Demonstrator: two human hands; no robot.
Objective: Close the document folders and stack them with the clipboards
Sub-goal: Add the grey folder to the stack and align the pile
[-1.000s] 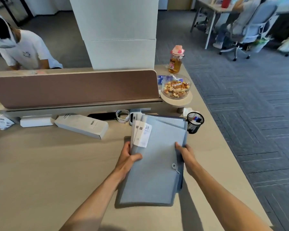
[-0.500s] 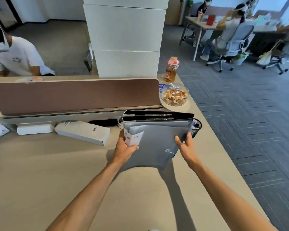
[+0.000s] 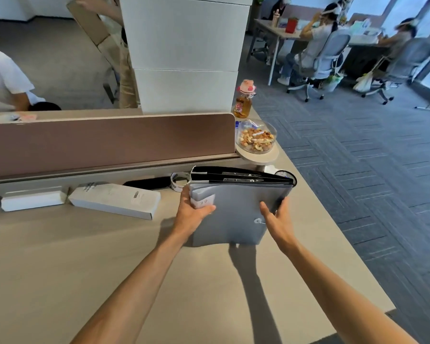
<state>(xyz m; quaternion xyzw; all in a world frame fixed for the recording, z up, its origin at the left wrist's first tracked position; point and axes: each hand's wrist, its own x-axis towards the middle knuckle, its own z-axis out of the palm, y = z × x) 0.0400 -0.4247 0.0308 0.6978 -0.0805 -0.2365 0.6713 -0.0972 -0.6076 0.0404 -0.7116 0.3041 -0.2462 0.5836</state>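
A grey-blue document folder point(image 3: 233, 214) with white paper tabs and a round string clasp is tilted up off the desk, its near edge resting on the wood. My left hand point(image 3: 193, 211) grips its left edge over the tabs. My right hand point(image 3: 276, 219) holds its right edge beside the clasp. Behind the folder, black clipboards point(image 3: 241, 176) with metal clips stand on edge against it, together with what looks like another grey folder.
A mesh pen cup point(image 3: 288, 176) stands just behind the stack. A bowl of nuts point(image 3: 256, 139) and a drink bottle point(image 3: 243, 103) sit at the back right. White boxes point(image 3: 114, 201) and a tape roll point(image 3: 180, 181) lie along the brown divider point(image 3: 109, 142). The desk edge runs close on the right.
The folder lay flat on the desk a second ago. Both hands have lifted its far edge and pushed it away from me, upright against the clipboards.
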